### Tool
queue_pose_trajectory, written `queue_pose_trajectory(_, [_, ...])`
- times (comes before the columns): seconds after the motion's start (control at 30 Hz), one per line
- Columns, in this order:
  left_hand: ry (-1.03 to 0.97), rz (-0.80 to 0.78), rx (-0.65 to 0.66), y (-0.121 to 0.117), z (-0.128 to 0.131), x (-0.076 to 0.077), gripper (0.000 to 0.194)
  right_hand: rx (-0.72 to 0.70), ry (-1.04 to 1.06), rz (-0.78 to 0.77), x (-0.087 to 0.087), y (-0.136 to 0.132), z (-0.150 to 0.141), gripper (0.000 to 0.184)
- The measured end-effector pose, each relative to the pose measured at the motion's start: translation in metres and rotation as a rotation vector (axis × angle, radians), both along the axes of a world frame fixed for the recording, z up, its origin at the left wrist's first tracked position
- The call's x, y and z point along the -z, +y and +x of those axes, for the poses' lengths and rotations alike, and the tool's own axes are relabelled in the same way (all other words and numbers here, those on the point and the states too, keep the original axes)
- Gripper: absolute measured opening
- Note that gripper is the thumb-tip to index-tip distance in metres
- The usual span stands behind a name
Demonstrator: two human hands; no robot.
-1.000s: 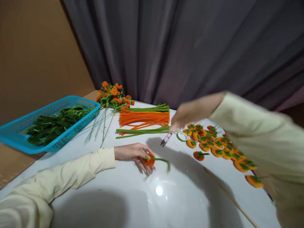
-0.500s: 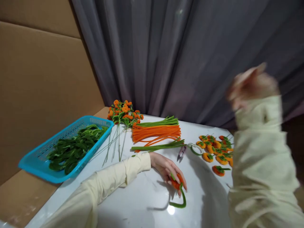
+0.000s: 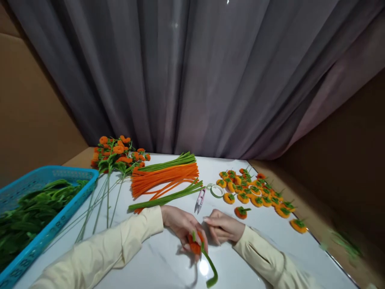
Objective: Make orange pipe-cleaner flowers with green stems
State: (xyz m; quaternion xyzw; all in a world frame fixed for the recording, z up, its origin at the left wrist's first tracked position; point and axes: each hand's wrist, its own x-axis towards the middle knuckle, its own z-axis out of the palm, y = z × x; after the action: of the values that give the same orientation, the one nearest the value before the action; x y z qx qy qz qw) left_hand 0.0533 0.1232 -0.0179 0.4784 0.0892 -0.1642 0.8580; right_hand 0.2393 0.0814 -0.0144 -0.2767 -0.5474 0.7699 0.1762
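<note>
My left hand (image 3: 184,225) holds an orange pipe-cleaner persimmon (image 3: 195,244) just above the white tabletop, fingers wrapped round it. From the persimmon a green pipe cleaner (image 3: 212,267) hangs forward and bends at its end. To its right, my right hand (image 3: 225,227) is closed, fingers curled and thumb against the forefinger; whether anything small is pinched there is hidden. Pink-handled thread snips (image 3: 200,200) lie beyond the hands, beside a roll of green tape (image 3: 217,191). A finished-looking orange persimmon with a green stem (image 3: 241,212) rests near my right hand.
Many small persimmons (image 3: 257,200) spread over the right of the table. Orange pipe cleaners (image 3: 165,178) and green pipe cleaners (image 3: 168,196) lie centre-left. Behind-left is a bunch of stemmed orange pieces (image 3: 118,149). A blue basket (image 3: 64,196) holds green leaves; a grey curtain (image 3: 192,80) hangs behind.
My right hand has come down from the raised position at right to beside my left hand. The view has swung right. My left hand keeps hold of the persimmon, its green pipe cleaner now pointing differently.
</note>
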Motion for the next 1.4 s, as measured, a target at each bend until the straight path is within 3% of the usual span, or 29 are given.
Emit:
queue_pose_trajectory(0.23, [0.056,-0.004,-0.112,0.003,0.003,0.013,0.031,-0.006,0.206,-0.082,0.003,-0.002,-0.007,0.056])
queue_pose_trajectory(0.37, [0.089,0.020,-0.178,0.008,0.001,0.019,0.037,0.115,0.184,-0.107,0.008,-0.005,-0.010,0.054])
queue_pose_trajectory(0.5, [0.161,0.046,-0.342,0.007,-0.008,0.013,0.046,0.106,0.112,-0.058,0.007,-0.008,-0.009,0.053])
queue_pose_trajectory(0.63, [0.115,0.028,-0.477,0.002,-0.020,0.004,0.043,0.098,0.049,-0.025,0.000,-0.013,-0.008,0.048])
queue_pose_trajectory(0.9, [0.087,-0.027,-0.722,-0.010,-0.029,-0.006,0.042,0.230,-0.006,0.023,-0.005,-0.021,-0.012,0.044])
queue_pose_trajectory(1.13, [0.043,-0.084,-0.712,-0.010,-0.029,-0.001,0.046,0.287,-0.066,-0.037,-0.010,-0.021,-0.015,0.046])
queue_pose_trajectory(1.4, [-0.065,-0.065,-0.687,-0.013,-0.030,-0.004,0.040,0.301,0.018,-0.037,-0.010,-0.021,-0.014,0.040])
